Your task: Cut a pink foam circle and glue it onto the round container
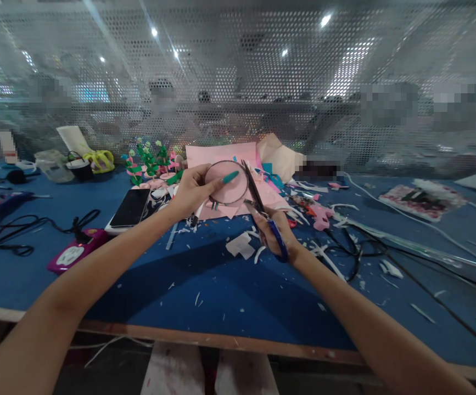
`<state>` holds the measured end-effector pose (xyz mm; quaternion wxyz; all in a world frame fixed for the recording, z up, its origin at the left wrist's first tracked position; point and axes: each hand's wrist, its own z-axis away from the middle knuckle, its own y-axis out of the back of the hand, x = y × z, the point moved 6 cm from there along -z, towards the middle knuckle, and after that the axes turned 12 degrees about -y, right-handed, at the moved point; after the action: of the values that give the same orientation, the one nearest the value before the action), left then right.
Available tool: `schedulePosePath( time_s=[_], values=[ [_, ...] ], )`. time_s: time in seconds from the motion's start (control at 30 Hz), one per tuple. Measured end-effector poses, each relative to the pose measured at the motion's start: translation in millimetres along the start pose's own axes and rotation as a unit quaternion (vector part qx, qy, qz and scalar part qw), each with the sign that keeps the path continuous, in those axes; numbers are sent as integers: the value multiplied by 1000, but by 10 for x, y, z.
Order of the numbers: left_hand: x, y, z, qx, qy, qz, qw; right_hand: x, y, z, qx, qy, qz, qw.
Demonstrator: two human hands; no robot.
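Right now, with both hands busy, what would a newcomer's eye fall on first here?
Probably the dark-rimmed disc in the left hand, mid-picture, with the scissors in the right hand at its right edge. Next might come the green and pink craft plants farther back on the left, then the purple box nearer on the left of the blue table.

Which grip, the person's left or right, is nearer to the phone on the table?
Left. The left grip is raised to the right of the phone; the right grip, holding the scissors, is farther off to the right.
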<state>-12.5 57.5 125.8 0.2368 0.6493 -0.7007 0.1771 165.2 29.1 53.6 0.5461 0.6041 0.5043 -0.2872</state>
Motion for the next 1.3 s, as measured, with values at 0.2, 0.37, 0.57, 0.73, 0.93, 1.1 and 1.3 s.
schedulePosePath(
  time_s=[0.2, 0.37, 0.57, 0.73, 0.93, 1.1, 1.3],
  values=[
    [34, 3, -13, 9, -8, -9, 1000, 18, -27, -4, -11, -17, -32, 999],
    [50, -11, -16, 5, -10, 2, 1000, -34, -26, 5, -9, -16, -40, 999],
    [35, -4, -15, 6, -4, 9, 1000, -9, -13, -2, -10, -11, -32, 999],
    [48, 2, -19, 9, -10, 10, 1000, 5, -3, -3, -9, -5, -25, 1000],
    [67, 5, -26, 8, -12, 1, 1000, -13, -4, -1, 0, -11, -18, 1000],
    [82, 1, -36, 13, -23, 5, 1000, -14, 8, -8, 1, -16, -4, 1000],
    [66, 8, -27, 16, -12, 2, 1000, -44, 12, -3, 8, -18, 7, 1000]
  ],
)
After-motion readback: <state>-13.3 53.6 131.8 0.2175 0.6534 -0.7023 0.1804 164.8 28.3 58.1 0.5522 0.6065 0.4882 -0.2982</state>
